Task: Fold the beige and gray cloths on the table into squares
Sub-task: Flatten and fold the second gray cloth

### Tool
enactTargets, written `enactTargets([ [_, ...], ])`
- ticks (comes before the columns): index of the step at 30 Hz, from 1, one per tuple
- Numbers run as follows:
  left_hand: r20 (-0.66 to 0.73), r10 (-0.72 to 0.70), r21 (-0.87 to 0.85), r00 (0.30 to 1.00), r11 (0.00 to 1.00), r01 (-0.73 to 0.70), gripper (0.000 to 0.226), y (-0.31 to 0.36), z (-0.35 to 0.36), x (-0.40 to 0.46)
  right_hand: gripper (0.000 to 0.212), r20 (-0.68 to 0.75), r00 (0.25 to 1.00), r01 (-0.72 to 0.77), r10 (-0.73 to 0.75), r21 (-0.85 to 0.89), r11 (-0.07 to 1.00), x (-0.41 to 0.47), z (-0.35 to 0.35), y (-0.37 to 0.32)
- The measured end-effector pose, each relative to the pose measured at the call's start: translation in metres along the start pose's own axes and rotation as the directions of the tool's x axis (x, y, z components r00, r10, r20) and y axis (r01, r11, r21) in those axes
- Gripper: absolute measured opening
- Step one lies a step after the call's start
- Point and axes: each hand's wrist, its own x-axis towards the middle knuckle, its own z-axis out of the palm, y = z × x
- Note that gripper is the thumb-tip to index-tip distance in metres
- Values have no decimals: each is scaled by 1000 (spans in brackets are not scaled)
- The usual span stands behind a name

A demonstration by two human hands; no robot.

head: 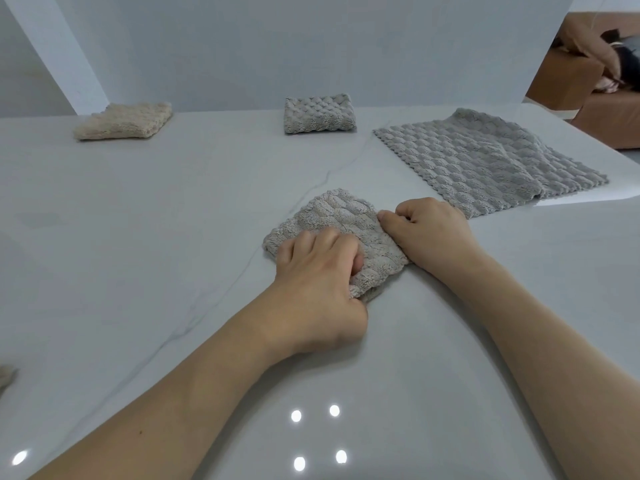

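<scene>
A folded beige-gray textured cloth [341, 220] lies in the middle of the white table [138, 237]. My left hand [318, 271] grips its near edge with curled fingers. My right hand [429, 230] pinches its right edge, fingers curled. A folded beige cloth [124, 121] sits at the far left. A folded gray cloth [319, 113] sits at the far middle. A larger gray cloth [485, 161] lies spread flat at the right, one layer partly folded over.
A white wall runs along the table's far edge. A brown sofa [595, 95] with a person on it shows past the table's right corner. A scrap of beige cloth [5, 375] peeks in at the left frame edge.
</scene>
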Motion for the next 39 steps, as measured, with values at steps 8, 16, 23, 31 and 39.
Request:
enactTargets([
  [8, 5, -20, -86, 1000, 996, 20, 39, 0, -5, 1, 49, 1, 1000, 0, 0, 2, 1000, 0, 1, 0],
  [16, 62, -134, -386, 989, 911, 147, 30, -4, -9, 0, 48, 4, 1000, -27, 27, 43, 999, 1, -1, 2],
  [23, 27, -36, -145, 999, 989, 39, 17, -3, -6, -2, 52, 8, 999, -36, 36, 86, 996, 0, -2, 2],
  [31, 141, -12, -24, 990, 1000, 15, 52, -4, -8, -6, 54, 23, 998, -53, 51, 81, 995, -1, -5, -1],
  [39, -358, -376, -737, 855, 676, -12, 6, -34, -21, 9, 36, 113, 993, -66, 36, 279, 958, -4, -9, -1],
])
